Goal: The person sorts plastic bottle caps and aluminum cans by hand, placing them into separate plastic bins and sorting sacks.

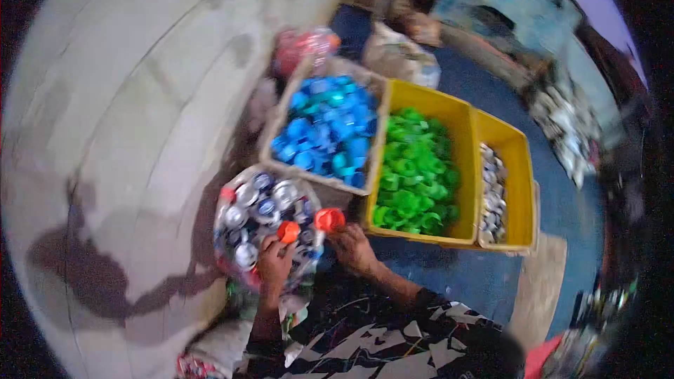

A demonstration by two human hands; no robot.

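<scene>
The left hand [275, 261] pinches an orange cap [288, 231] at its fingertips, and the right hand [354, 249] grips a second orange cap [328, 219] the same way. Both caps are held just above the near edge of a round pile of mixed caps [254, 205], lifted clear of it, seemingly so each can be told apart from the jumble below.

Beyond the pile the containers stand touching in a row, each keeping one colour: a cardboard box [279, 121] of blue caps, a yellow bin [463, 161] of green ones, and a second yellow bin [521, 189] of pale ones (too blurred to tell further). All sit on a blue floor [491, 267]; nothing lies between the hands and the bins.
</scene>
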